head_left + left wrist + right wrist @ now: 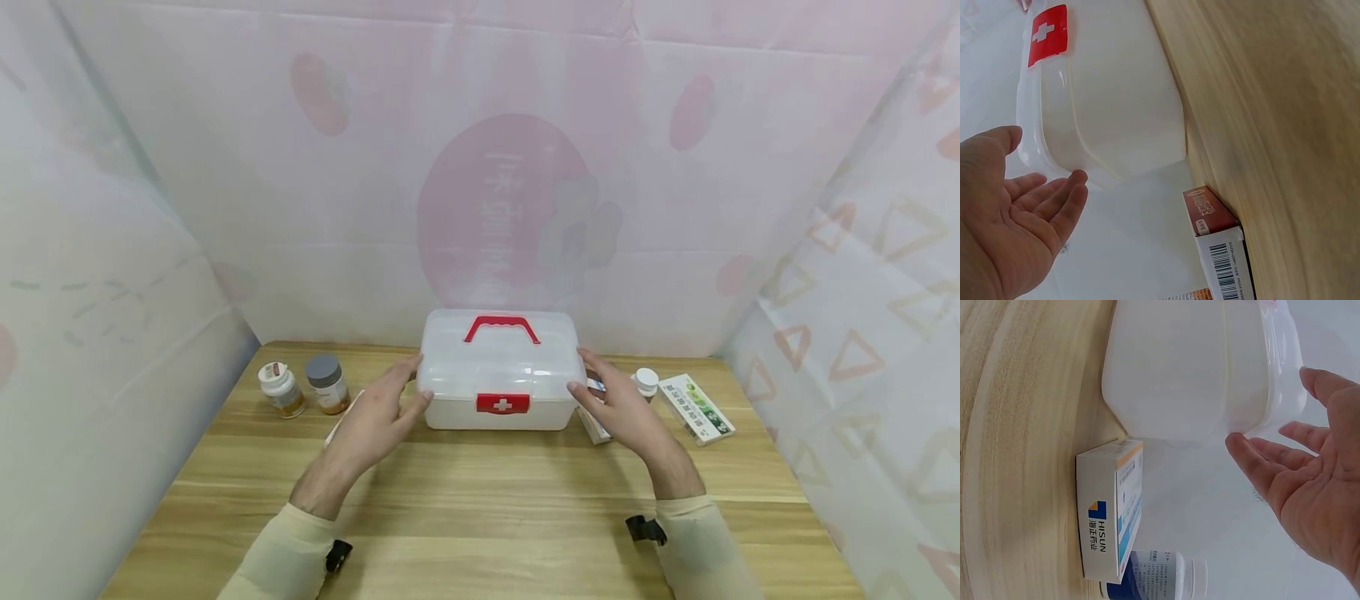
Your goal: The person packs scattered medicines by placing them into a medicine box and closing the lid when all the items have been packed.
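A white translucent first-aid box (497, 412) with a red carrying handle (502, 321) and a red latch (502, 403) marked with a white cross stands at the back of the table, its lid down. At its left end is my left hand (378, 417), fingers loosely bent and thumb by the lid's front corner. In the left wrist view the fingertips (1079, 178) reach the box's end wall. My right hand (621, 406) mirrors it at the right end, with fingertips (1238, 442) at the lid edge in the right wrist view. Whether either hand presses firmly cannot be seen.
Left on the wooden table (480, 517) stand a white-capped bottle (282, 390) and a grey-capped bottle (327, 385). A red-and-white carton (1213, 219) lies near my left hand. Beside my right hand are a HISUN carton (1107, 512), a white-capped bottle (646, 382) and a flat green-and-white box (697, 408).
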`<action>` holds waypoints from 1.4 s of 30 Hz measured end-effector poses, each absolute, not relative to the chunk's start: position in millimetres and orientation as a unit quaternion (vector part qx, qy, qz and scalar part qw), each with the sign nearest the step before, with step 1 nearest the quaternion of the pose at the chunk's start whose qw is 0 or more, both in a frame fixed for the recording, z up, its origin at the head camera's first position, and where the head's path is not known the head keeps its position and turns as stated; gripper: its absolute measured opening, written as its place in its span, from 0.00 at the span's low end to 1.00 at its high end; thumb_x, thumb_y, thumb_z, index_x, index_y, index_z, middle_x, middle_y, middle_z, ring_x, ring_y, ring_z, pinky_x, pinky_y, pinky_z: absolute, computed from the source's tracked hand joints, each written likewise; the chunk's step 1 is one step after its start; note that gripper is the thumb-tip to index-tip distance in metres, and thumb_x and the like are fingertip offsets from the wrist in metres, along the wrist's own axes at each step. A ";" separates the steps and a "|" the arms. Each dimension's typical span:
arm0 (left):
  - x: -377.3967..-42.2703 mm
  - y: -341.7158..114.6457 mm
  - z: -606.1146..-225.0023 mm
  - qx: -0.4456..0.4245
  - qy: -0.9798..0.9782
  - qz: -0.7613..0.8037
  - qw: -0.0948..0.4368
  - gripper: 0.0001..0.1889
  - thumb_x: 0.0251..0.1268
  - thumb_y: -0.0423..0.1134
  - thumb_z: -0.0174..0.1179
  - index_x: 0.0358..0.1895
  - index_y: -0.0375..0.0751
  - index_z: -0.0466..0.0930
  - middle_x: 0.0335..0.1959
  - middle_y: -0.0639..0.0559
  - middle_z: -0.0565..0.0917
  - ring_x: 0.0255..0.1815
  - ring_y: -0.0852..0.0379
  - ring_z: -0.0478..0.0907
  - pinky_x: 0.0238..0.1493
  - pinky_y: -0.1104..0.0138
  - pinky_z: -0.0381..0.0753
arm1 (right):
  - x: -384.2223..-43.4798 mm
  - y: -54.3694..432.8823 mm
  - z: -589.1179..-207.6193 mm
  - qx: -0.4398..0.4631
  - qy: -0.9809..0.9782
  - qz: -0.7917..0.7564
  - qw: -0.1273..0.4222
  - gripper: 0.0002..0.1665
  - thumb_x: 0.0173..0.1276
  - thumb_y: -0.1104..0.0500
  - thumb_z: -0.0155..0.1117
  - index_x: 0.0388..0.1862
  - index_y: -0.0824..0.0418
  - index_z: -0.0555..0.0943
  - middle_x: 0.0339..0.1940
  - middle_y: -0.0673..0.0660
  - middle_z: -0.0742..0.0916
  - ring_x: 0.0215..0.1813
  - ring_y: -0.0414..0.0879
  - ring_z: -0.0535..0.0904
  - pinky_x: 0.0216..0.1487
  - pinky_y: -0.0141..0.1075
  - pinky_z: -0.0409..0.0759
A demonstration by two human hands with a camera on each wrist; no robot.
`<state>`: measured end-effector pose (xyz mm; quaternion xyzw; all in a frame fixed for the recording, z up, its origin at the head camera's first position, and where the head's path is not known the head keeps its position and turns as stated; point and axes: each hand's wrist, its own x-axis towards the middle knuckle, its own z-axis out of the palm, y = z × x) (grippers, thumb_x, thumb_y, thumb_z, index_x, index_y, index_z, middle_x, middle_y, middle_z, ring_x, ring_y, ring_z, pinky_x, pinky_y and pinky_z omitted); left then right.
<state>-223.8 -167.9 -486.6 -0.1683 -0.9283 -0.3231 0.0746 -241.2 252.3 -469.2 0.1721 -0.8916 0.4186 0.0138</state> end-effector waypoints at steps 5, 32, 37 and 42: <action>-223.0 -170.0 -485.1 -0.160 -0.918 -0.357 0.072 0.35 0.96 0.52 0.62 0.93 0.42 0.66 0.88 0.37 0.78 0.82 0.33 0.84 0.77 0.39 0.90 | -239.1 252.8 -466.1 0.179 -0.885 0.430 0.004 0.42 0.94 0.55 0.67 0.94 0.71 0.63 0.91 0.78 0.73 0.85 0.77 0.79 0.78 0.59 0.87; -226.6 -198.3 -472.6 -0.212 -0.902 -0.372 0.055 0.32 0.83 0.48 0.78 0.82 0.44 0.81 0.76 0.41 0.89 0.66 0.42 0.96 0.63 0.43 0.97 | -225.7 259.3 -444.8 0.161 -0.907 0.388 -0.043 0.43 0.85 0.49 0.80 0.88 0.66 0.74 0.83 0.71 0.84 0.77 0.71 0.88 0.69 0.56 0.96; -227.7 -202.4 -472.9 -0.229 -0.899 -0.370 0.050 0.32 0.84 0.46 0.77 0.83 0.44 0.80 0.79 0.42 0.87 0.67 0.40 0.96 0.66 0.42 0.96 | -226.0 260.9 -443.0 0.166 -0.906 0.386 -0.052 0.44 0.85 0.49 0.79 0.89 0.66 0.72 0.84 0.70 0.84 0.79 0.71 0.87 0.71 0.56 0.95; -229.3 -207.8 -473.1 -0.242 -0.901 -0.356 0.051 0.31 0.85 0.45 0.76 0.84 0.46 0.79 0.80 0.43 0.86 0.70 0.39 0.94 0.69 0.42 0.95 | -227.7 265.1 -442.3 0.175 -0.900 0.394 -0.065 0.46 0.85 0.48 0.80 0.91 0.62 0.70 0.87 0.69 0.81 0.83 0.74 0.83 0.74 0.58 0.93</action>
